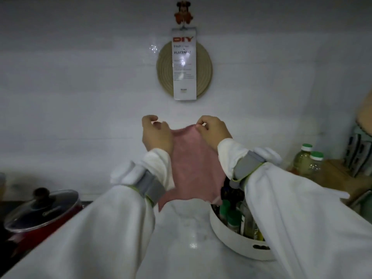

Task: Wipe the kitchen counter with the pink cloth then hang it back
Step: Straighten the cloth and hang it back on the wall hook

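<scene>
The pink cloth [193, 166] hangs spread in the air in front of the white wall, its lower edge just above the white marble counter [187, 234]. My left hand [156, 135] pinches its top left corner and my right hand [213, 130] pinches its top right corner, both raised at the same height. A cartoon-figure wall hook [183, 14] sits high on the wall above, with a round woven placemat [203, 71] in its packaging hanging from it. My sleeves cover the cloth's side edges.
A red pot with a glass lid [42, 212] stands at the left on the dark stove. A white round tray [239, 244] of bottles and jars sits right of centre. Two green-capped bottles [308, 162] stand on a wooden board at the right.
</scene>
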`<state>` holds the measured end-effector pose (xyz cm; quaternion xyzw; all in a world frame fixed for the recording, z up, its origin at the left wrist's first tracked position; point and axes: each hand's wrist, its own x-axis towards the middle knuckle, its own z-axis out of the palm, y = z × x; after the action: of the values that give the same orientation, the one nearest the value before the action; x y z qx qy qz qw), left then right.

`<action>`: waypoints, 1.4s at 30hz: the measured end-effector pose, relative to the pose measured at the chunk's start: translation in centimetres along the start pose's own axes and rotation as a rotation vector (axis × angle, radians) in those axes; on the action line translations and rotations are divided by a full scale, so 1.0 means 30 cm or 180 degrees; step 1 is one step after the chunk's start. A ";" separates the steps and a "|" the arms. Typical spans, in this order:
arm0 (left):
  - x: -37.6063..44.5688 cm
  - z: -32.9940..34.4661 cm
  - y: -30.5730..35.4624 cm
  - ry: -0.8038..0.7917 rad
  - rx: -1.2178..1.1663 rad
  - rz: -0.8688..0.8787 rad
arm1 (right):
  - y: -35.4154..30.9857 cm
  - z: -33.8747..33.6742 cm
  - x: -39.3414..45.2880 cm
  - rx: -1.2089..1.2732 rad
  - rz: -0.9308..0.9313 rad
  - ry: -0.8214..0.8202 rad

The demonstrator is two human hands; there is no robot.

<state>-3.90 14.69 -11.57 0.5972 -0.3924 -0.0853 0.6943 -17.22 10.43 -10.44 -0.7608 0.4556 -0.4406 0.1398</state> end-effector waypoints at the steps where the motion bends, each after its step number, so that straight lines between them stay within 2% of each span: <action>1: -0.053 0.028 -0.022 0.0056 -0.0046 0.0411 | -0.013 0.006 0.014 -0.0007 -0.0068 0.0051; 3: -0.145 0.077 -0.076 -0.0566 0.0350 0.1338 | -0.042 0.013 0.035 -0.0055 -0.0221 0.0054; 5: -0.155 0.134 -0.130 -0.1058 0.0608 0.1630 | -0.062 0.021 0.056 -0.0235 -0.0384 -0.0057; 9: -0.056 0.183 -0.098 -0.1219 0.1597 0.1464 | -0.075 0.014 0.112 -0.0613 -0.0416 -0.0194; 12: -0.009 0.201 -0.048 -0.1325 0.2758 0.1378 | -0.082 -0.015 0.138 -0.0739 -0.0475 -0.0160; 14: 0.024 0.212 -0.002 -0.1584 0.3470 0.0779 | -0.091 -0.021 0.143 -0.0821 -0.0592 -0.0128; 15: 0.040 0.222 0.021 -0.1752 0.3590 0.0508 | -0.095 -0.018 0.145 -0.0891 -0.0639 -0.0148; 16: 0.056 0.233 0.038 -0.1902 0.3567 0.0428 | -0.103 -0.014 0.149 -0.1055 -0.0643 -0.0201; 18: 0.077 0.228 0.050 -0.1959 0.3113 0.0628 | -0.113 -0.001 0.159 -0.1407 -0.0580 -0.0316; 21: 0.089 0.201 0.014 -0.1691 0.1403 0.0694 | -0.109 0.017 0.154 -0.1795 -0.0419 -0.0309; 23: 0.103 0.194 -0.017 -0.1448 0.0827 0.0815 | -0.105 0.036 0.151 -0.1943 -0.0425 -0.0068; 29: 0.101 0.161 -0.086 -0.1323 0.1266 0.1557 | -0.091 0.084 0.119 -0.1701 -0.0451 0.0340; 32: 0.131 0.133 -0.098 -0.1133 0.1823 0.2020 | -0.084 0.076 0.125 -0.1578 -0.0450 0.0538; 34: 0.175 0.131 -0.089 -0.1120 0.1999 0.2118 | -0.105 0.059 0.143 -0.1574 -0.0615 0.0699; 39: 0.239 0.161 -0.038 -0.0811 0.2401 0.2445 | -0.119 0.059 0.119 -0.1069 -0.0899 0.0670; 42: 0.332 0.195 0.076 -0.0709 0.2360 0.2561 | -0.104 0.052 0.138 -0.1185 -0.0531 0.0493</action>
<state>-1.71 5.00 -5.24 0.5920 -0.6641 0.2677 0.3699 -13.39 8.47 -7.19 -0.7723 0.4740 -0.4160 -0.0755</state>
